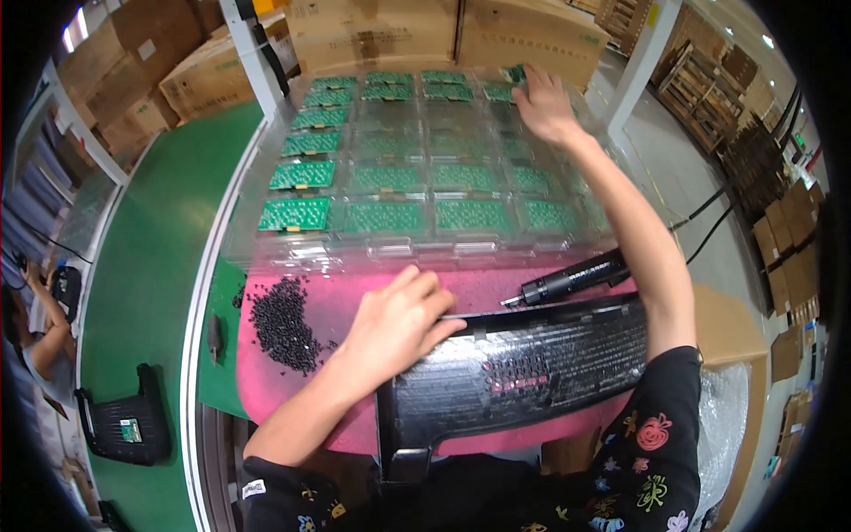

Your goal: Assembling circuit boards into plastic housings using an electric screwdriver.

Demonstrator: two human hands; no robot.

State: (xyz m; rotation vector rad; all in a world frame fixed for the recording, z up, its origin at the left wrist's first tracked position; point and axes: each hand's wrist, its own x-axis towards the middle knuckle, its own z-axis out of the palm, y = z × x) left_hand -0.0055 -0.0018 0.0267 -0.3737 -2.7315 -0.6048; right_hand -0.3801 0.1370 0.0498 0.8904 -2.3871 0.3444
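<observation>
A long black plastic housing (523, 372) with a patch of small slots lies on the pink mat, close to my body. My left hand (403, 321) rests on its upper left corner, fingers curled and thumb along the edge. My right hand (542, 105) is stretched to the far right corner of a clear plastic tray (394, 257). Between its fingertips is a green circuit board (512, 74), tilted and partly hidden by the hand. More green boards (295, 215) lie in the tray's pockets, down the left column and along the far rows.
A black electric screwdriver (572, 278) lies between tray and housing. Small black screws (285, 326) are heaped on the pink mat (355, 434). Left, another housing (128, 426) sits on a green surface, near a co-worker's arm (49, 324). Cardboard boxes (372, 35) stand behind the tray.
</observation>
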